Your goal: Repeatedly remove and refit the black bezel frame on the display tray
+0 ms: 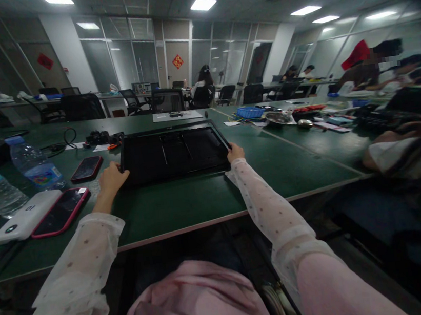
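Observation:
A wide, flat, black rectangular framed panel (144, 158), resembling a monitor's screen or shell, is on the green table in front of me, its far edge possibly raised. Thin pale lines and glints cross its dark inside. My left hand (115, 180) is closed on the panel's left edge near the front corner. At the opposite side, my right hand (236, 152) grips the right edge, fingers partly hidden by the frame. Left of my left hand lie a dark phone (87, 168) and a red-edged phone (61, 212).
Two water bottles (35, 162) and a white power bank (30, 216) stand or lie at the left. Behind the panel are black cables and a small device (97, 138). A blue basket (250, 113) and a metal bowl (278, 117) sit right. A co-worker's arm (391, 149) rests at far right.

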The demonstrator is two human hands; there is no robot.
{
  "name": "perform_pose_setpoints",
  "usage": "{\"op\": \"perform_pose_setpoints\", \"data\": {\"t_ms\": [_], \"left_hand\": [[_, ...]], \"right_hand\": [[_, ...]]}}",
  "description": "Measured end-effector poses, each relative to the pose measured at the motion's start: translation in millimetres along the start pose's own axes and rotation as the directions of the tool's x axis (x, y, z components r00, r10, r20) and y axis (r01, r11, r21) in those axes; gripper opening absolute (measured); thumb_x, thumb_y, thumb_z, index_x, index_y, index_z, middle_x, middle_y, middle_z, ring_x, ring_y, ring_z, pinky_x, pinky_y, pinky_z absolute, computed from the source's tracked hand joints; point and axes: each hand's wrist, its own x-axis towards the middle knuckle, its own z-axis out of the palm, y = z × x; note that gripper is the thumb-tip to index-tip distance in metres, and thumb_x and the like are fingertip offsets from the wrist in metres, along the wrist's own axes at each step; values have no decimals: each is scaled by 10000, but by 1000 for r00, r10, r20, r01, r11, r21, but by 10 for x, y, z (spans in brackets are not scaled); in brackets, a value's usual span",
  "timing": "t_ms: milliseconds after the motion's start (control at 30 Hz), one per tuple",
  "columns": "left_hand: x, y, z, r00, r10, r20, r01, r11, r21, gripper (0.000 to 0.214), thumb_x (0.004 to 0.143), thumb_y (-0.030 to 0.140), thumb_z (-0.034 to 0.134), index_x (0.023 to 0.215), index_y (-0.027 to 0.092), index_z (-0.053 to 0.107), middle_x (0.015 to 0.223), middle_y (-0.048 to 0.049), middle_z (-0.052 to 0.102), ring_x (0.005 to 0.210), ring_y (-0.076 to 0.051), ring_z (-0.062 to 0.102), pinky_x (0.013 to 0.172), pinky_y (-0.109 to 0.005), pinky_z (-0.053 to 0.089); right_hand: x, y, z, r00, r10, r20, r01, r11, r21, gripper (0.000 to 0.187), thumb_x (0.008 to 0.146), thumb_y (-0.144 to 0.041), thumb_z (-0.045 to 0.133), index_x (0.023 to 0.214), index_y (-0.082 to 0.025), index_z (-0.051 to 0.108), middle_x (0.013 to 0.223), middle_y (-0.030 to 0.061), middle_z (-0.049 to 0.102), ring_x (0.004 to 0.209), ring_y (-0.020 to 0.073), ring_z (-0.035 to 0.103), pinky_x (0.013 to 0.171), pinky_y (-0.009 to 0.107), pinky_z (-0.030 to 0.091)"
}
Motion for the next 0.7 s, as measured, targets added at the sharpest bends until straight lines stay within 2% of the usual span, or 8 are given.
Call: {"op": "perform_pose_setpoints", "data": {"t_ms": [100, 200, 300, 433, 567, 700], "left_hand": [[28, -37, 30, 995, -35, 90, 34, 999, 10, 592, 874, 437, 628, 1360, 103, 577, 1206, -223, 720, 1195, -395, 656, 989, -477, 512], [64, -77, 57, 992, -38, 122, 36, 999, 15, 558, 908, 433, 582, 1364, 113, 601, 1236, -215, 716, 1220, -387, 645, 1007, -473, 506], [104, -117, 57, 986, 16, 166, -27, 998, 63, 551, 931, 455, 551, 1354, 110, 630, 1255, -222, 708, 1213, -393, 646, 998, -474, 509], [153, -170, 53, 964, 94, 250, -128, 984, 122, 577, 959, 490, 516, 1371, 102, 625, 1279, -219, 699, 1214, -371, 650, 1000, -433, 512], [145, -178, 82, 967, 135, 216, -174, 969, 174, 539, 981, 463, 459, 1325, 96, 651, 1210, -239, 715, 1173, -385, 666, 983, -457, 519], [90, -129, 99, 981, 126, 148, -153, 969, 194, 525, 984, 473, 432, 1266, 102, 674, 1151, -250, 721, 1122, -395, 681, 956, -471, 527]], "right_hand": [[7, 27, 47, 997, 42, 59, -42, 999, 0, 486, 940, -114, 530, 1420, -140, 605, 1261, 187, 717, 1188, 290, 668, 1061, 418, 497], [22, 55, 77, 995, 43, 93, -44, 999, 4, 485, 928, -121, 559, 1413, -113, 582, 1278, 212, 701, 1184, 293, 671, 1070, 430, 496], [33, 73, 75, 994, 3, 106, -4, 1000, 7, 502, 903, -118, 574, 1404, -100, 565, 1271, 206, 703, 1185, 291, 665, 1092, 451, 484], [28, 86, 60, 993, 6, 121, -7, 1000, 5, 530, 893, -63, 521, 1420, -96, 549, 1269, 183, 703, 1178, 264, 660, 1091, 408, 469], [26, 96, 76, 993, 11, 116, -13, 1000, 18, 540, 890, -48, 489, 1424, -104, 547, 1259, 173, 706, 1158, 246, 656, 1058, 380, 474], [24, 94, 92, 998, -4, 66, 2, 1000, 28, 524, 872, -34, 489, 1386, -85, 577, 1172, 180, 730, 1067, 236, 682, 989, 366, 504]]}}
